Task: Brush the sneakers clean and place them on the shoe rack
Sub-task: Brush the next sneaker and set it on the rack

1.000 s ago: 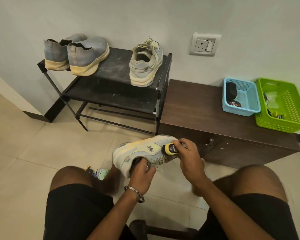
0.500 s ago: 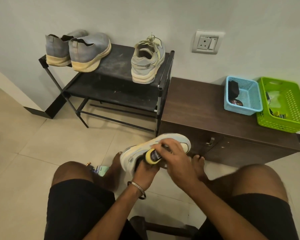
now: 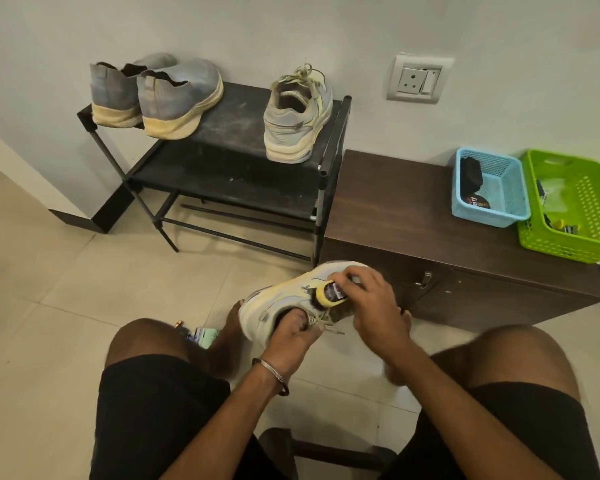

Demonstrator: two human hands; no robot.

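A pale cream sneaker (image 3: 274,299) is held above the floor between my knees, lying on its side. My left hand (image 3: 293,336) grips it through the shoe opening. My right hand (image 3: 371,303) holds a small brush (image 3: 329,294) with a yellow rim and presses it against the sneaker's side near the laces. Its matching sneaker (image 3: 297,119) stands on the top shelf of the black shoe rack (image 3: 236,133), at the right end. A grey pair (image 3: 156,95) sits at the rack's left end.
A dark wooden cabinet (image 3: 413,216) stands right of the rack, carrying a blue basket (image 3: 492,195) and a green basket (image 3: 575,206). Small items (image 3: 194,332) lie on the tiled floor by my left knee. A wall socket (image 3: 418,79) is above the cabinet.
My right hand has slid the brush back and forth over the sneaker's side, first toward the heel, now slightly back toward the toe. The sneaker has shifted a little in my left hand.
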